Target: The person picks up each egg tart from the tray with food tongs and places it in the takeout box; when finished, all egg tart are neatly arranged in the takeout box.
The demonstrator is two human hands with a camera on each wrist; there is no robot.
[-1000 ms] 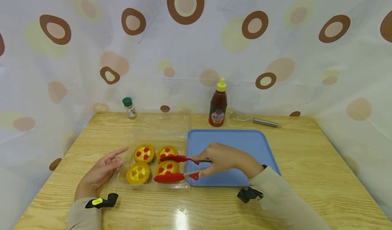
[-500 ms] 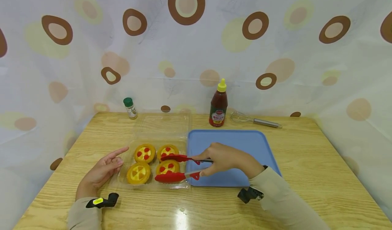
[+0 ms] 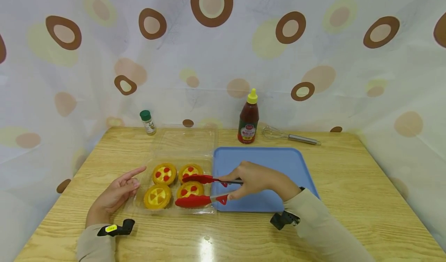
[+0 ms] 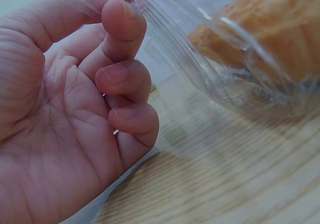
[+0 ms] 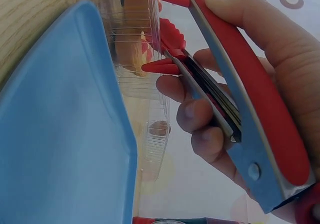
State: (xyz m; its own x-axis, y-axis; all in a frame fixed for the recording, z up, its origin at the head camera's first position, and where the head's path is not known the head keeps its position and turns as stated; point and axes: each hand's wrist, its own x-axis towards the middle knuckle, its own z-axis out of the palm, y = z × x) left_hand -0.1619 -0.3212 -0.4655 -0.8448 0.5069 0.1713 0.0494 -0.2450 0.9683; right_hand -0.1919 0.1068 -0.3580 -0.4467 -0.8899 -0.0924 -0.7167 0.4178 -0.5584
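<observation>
Several tarts, among them the back-left tart [image 3: 164, 174] with red toppings, sit in a clear plastic box [image 3: 206, 211] with its lid raised behind. My right hand [image 3: 251, 178] holds red-tipped tongs [image 5: 250, 98], which are spread apart. Their two red heads lie on either side of the front-right tart [image 3: 189, 190], the far one overlapping the back-right tart [image 3: 190, 170]. The front-left tart [image 3: 157, 197] shows a wedge pattern without red pieces. At the box's left rim, my left hand [image 3: 116, 194] pinches the plastic between thumb and curled fingers, its index finger extended.
Right of the box lies a blue tray [image 3: 282, 163]. Behind it stand a sauce bottle [image 3: 249, 122] with a yellow cap and, farther right, a lying whisk [image 3: 290, 135]. A green-capped shaker [image 3: 148, 123] stands at the back left, near the patterned curtain [image 3: 223, 60].
Both hands, the tongs and the tarts stay practically where they were; only a slight shift of the whole head view shows.
</observation>
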